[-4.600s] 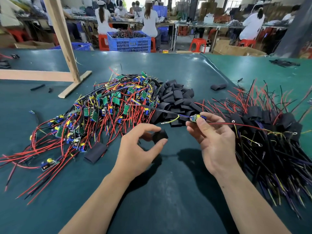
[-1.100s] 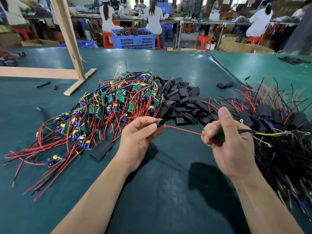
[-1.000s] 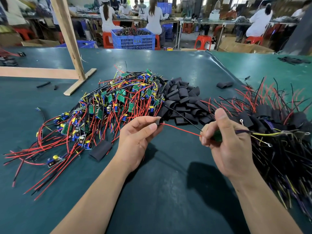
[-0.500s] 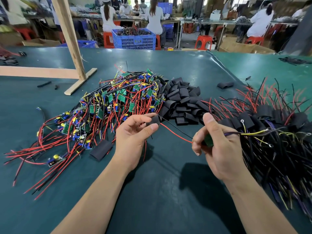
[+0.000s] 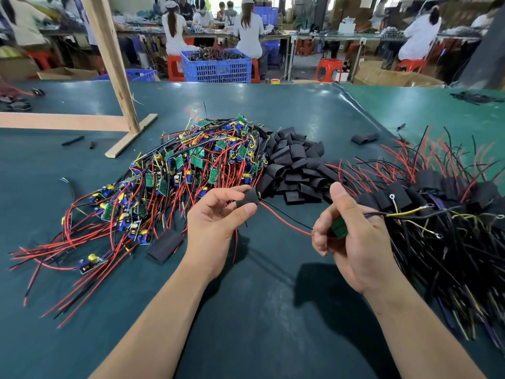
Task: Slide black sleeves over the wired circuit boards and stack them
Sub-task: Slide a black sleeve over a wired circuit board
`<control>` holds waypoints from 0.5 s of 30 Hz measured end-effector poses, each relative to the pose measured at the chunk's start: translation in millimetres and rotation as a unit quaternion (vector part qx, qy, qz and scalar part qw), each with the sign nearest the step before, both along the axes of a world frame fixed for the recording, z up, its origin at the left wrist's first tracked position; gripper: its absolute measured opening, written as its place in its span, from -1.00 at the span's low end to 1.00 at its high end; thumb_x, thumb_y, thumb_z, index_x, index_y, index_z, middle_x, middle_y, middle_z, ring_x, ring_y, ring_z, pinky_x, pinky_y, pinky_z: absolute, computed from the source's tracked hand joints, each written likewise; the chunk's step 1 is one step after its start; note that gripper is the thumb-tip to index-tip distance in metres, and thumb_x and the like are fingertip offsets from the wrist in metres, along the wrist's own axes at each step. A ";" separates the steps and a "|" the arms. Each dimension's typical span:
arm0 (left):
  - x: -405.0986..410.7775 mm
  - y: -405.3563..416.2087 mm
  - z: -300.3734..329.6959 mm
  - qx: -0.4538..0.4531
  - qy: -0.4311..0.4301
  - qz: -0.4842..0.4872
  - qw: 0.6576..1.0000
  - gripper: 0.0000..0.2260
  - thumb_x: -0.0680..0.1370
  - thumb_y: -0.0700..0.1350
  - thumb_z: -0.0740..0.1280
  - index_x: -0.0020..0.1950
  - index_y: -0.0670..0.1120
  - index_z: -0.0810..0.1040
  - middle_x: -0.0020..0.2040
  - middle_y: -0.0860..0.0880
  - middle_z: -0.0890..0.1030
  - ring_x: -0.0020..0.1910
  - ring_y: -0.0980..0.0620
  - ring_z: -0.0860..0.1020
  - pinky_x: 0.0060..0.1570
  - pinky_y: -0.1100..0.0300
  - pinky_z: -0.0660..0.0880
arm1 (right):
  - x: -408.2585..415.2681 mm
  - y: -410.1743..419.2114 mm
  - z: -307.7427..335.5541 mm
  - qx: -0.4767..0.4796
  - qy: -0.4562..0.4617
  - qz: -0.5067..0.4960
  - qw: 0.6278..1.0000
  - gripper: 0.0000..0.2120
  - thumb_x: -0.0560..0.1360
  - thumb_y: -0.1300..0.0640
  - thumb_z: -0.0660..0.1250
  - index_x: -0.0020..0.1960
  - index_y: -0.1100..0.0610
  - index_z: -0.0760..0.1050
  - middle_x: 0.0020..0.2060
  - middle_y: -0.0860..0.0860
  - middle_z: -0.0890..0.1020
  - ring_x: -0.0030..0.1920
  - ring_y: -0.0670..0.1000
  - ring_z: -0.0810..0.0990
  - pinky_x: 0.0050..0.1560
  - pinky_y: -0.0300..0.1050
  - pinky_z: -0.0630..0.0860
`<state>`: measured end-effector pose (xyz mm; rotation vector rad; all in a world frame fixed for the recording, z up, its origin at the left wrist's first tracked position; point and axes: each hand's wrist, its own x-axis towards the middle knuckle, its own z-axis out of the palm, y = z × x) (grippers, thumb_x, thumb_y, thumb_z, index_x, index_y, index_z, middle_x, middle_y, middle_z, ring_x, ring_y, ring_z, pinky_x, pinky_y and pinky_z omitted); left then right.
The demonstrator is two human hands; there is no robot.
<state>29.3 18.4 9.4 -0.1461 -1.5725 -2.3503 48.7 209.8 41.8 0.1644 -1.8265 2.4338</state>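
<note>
Sliding along the red wire point(image 5: 284, 218), the sleeve point(image 5: 250, 198) pinched in the left hand point(image 5: 218, 220) had neared the circuit board point(image 5: 338, 228) gripped in the right hand point(image 5: 352, 236), so sleeving looked imminent.

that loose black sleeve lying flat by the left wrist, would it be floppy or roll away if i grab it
The loose black sleeve lies flattened on the mat, so it probably won't roll. It looks thin and soft like the piled sleeves, likely light and easily squashed.

We have bare mat point(image 5: 259, 310) under our hands; board heap point(image 5: 175, 181) crowds the left, sleeve pile point(image 5: 295, 165) ahead, finished bundle point(image 5: 451, 214) right.
</note>
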 end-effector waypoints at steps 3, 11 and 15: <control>-1.0 1.3 -1.7 0.005 -0.007 -0.030 1.000 -0.76 0.30 -0.32 0.46 -0.22 0.03 0.66 -0.01 -0.09 0.70 0.10 -0.03 0.62 0.31 -0.12 0.41 | 0.1 0.2 0.2 -0.002 -0.009 0.004 1.000 -0.49 0.45 -0.17 0.32 -0.53 0.14 0.45 -0.60 0.11 0.44 -0.58 0.05 0.41 -0.54 -0.18 0.31; 5.4 4.5 -0.3 0.022 -0.040 -0.163 0.986 -0.73 0.36 -0.43 0.42 0.02 -0.25 0.57 -0.12 -0.18 0.69 -0.21 -0.12 0.68 -0.13 0.11 0.61 | -3.2 11.9 5.0 -0.028 -0.013 0.010 0.999 -0.48 0.49 -0.13 0.30 -0.56 0.13 0.40 -0.62 0.06 0.37 -0.61 0.02 0.32 -0.51 -0.23 0.21; 11.2 4.1 2.2 -0.010 -0.077 -0.256 0.964 -0.75 0.38 -0.39 0.35 0.01 -0.20 0.65 -0.11 -0.24 0.67 -0.25 -0.10 0.62 -0.21 0.14 0.59 | -2.0 12.8 7.0 -0.043 -0.028 0.017 0.999 -0.45 0.45 -0.22 0.29 -0.55 0.13 0.40 -0.62 0.05 0.37 -0.63 0.00 0.29 -0.53 -0.30 0.20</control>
